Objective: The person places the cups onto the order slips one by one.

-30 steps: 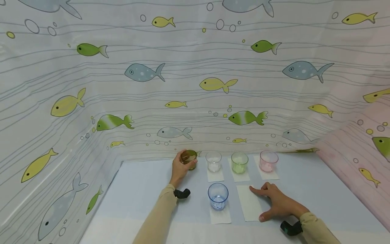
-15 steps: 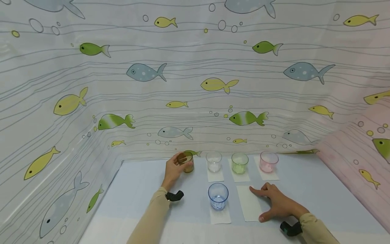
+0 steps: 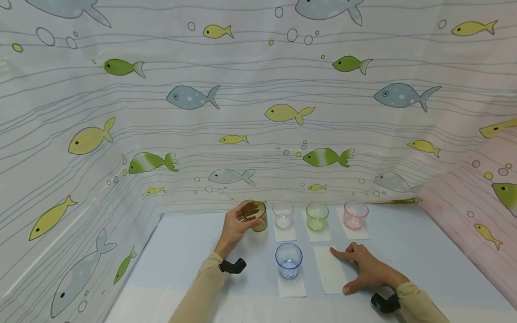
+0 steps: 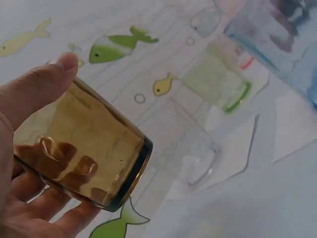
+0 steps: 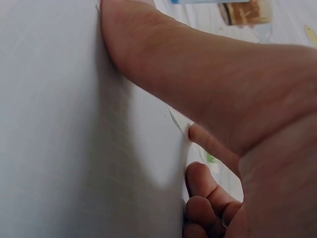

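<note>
My left hand (image 3: 234,226) grips an amber glass (image 3: 258,217) at the back of the table, to the left of a clear glass (image 3: 282,216). In the left wrist view the thumb lies on one side of the amber glass (image 4: 89,148) and the fingers on the other; its base appears free of the table. My right hand (image 3: 369,269) rests on the table at the right, thumb and index finger spread along the edge of a bare white paper slip (image 3: 329,269). Its other fingers are loosely bent and hold nothing.
A green glass (image 3: 317,217) and a pink glass (image 3: 356,215) stand on paper slips in the back row, beside the clear one. Nearer the front, a blue glass (image 3: 288,262) stands on another slip. A fish-patterned sheet (image 3: 258,89) walls in the table's back and sides.
The left hand carried the amber glass slightly left and then back right, and the glass is now closer to the clear glass. The right hand has kept still.
</note>
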Tool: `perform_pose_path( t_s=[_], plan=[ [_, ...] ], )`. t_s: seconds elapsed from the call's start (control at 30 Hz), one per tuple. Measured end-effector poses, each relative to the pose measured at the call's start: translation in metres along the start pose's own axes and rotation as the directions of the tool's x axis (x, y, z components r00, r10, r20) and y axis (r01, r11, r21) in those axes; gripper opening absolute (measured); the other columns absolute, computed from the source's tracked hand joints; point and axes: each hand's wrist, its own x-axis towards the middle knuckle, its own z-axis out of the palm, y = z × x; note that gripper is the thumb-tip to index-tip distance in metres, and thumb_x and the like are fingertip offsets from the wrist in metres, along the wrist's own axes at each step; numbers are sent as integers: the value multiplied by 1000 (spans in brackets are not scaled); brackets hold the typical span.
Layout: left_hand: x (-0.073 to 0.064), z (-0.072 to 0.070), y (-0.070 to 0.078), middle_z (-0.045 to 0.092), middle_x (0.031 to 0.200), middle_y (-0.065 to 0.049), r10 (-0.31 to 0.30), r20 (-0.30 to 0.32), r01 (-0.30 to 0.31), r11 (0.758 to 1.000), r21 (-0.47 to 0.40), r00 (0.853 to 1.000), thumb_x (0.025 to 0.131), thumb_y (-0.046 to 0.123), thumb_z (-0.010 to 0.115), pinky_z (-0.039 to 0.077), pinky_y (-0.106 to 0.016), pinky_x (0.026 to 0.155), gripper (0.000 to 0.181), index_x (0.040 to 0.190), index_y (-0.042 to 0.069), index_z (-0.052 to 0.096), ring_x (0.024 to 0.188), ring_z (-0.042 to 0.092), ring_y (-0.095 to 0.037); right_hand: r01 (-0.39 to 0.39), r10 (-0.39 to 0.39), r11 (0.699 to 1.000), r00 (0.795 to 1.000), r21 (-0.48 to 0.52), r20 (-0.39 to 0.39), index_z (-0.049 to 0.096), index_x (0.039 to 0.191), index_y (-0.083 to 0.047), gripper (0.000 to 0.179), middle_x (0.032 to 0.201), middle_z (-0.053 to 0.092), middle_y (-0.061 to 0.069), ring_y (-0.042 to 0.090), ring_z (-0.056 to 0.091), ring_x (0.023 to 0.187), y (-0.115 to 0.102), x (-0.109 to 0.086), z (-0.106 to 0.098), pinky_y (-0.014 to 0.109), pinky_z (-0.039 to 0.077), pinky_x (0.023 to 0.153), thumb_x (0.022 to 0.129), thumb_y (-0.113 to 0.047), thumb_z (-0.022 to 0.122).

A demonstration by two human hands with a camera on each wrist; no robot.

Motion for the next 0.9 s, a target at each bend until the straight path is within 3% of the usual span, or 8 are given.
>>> perform_pose_path(
  t_s=[0.27, 0.43, 0.67, 0.9],
  plan=[
    [-8, 18, 28, 65, 141, -27, 63, 85, -60, 997, -38, 994, 85, -3, 86, 59, -42, 105, 67, 146, 0, 58, 131, 64, -45, 7, -7, 1000, 1000, -9, 14, 50, 159, -18, 106, 111, 42, 1, 19, 36, 105, -6, -1, -2, 26, 37, 87, 70, -51, 96],
    [-11, 33, 41, 67, 139, -25, 98, 130, -97, 995, -15, 987, 85, 0, 87, 59, -43, 106, 69, 148, 3, 58, 130, 65, -43, -8, 8, 1000, 1000, -5, 19, 50, 159, -18, 106, 109, 41, 2, 20, 35, 104, -8, -2, -2, 26, 37, 87, 69, -48, 97],
    [-16, 56, 51, 66, 141, -25, 144, 205, -141, 990, -30, 968, 84, 4, 89, 55, -49, 110, 71, 148, 2, 57, 132, 64, -44, -6, 6, 1000, 1000, 0, 21, 49, 160, -19, 107, 111, 41, 2, 21, 35, 105, -6, -1, -1, 26, 37, 87, 70, -48, 97],
    [-22, 80, 56, 67, 140, -22, 133, 261, -133, 991, -19, 956, 84, 2, 89, 55, -45, 111, 71, 148, 4, 58, 132, 65, -39, -31, 30, 999, 999, 8, 31, 49, 160, -21, 106, 111, 42, 2, 22, 36, 105, -5, 0, -1, 27, 36, 87, 69, -47, 98]
  ],
)
